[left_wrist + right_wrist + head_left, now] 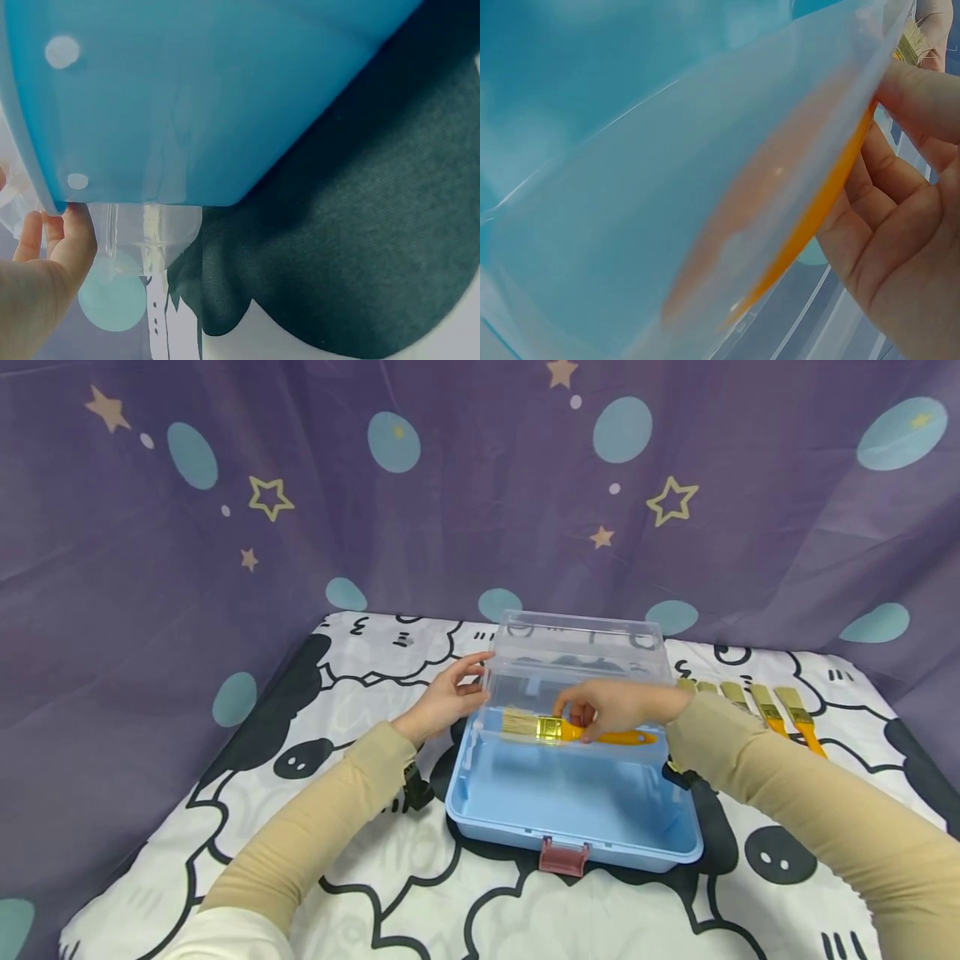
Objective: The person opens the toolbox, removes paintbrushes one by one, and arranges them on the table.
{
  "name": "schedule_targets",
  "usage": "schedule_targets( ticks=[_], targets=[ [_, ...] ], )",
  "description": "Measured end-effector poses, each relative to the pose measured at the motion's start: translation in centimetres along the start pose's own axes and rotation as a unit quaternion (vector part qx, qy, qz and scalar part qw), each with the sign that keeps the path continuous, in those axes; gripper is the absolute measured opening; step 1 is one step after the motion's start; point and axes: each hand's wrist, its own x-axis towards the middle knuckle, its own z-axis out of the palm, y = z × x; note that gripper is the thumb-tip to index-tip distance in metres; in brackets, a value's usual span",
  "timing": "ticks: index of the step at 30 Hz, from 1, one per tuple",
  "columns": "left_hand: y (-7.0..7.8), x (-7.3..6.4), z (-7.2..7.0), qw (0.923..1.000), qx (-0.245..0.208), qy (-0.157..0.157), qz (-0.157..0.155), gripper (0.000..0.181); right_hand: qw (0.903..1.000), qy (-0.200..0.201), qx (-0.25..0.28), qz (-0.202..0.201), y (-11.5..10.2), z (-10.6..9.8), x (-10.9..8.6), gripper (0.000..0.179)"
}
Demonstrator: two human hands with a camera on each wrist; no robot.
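My right hand [600,703] pinches a paintbrush [615,737] between thumb and fingers. Its pale bristles point left, and its orange handle lies along a clear plastic tray [525,683] at the back of a light blue box [570,785]. The right wrist view has the orange handle [817,210] beside the tray's translucent wall, with my right hand [907,217] around it. At the tray's left end, my left hand [442,693] holds the edge, thumb and fingers apart. The left wrist view shows those fingers [75,232] by the box's corner, partly hidden behind it.
Several more paintbrushes [798,714] lie on the patterned cloth [375,877] to the right, some partly covered by my right sleeve. A clear lid [581,639] stands raised behind the box. A reddish latch [564,858] sits at the box's front. A purple curtain [480,510] hangs behind.
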Motion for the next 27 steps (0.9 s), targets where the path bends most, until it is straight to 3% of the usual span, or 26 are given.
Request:
schedule_targets(
  ticks=[27],
  targets=[
    [0.1, 0.2, -0.1, 0.9998, 0.012, 0.01, -0.014, 0.061, 0.9983, 0.051, -0.009, -0.029, -0.2, -0.7, -1.1, 0.037]
  ],
)
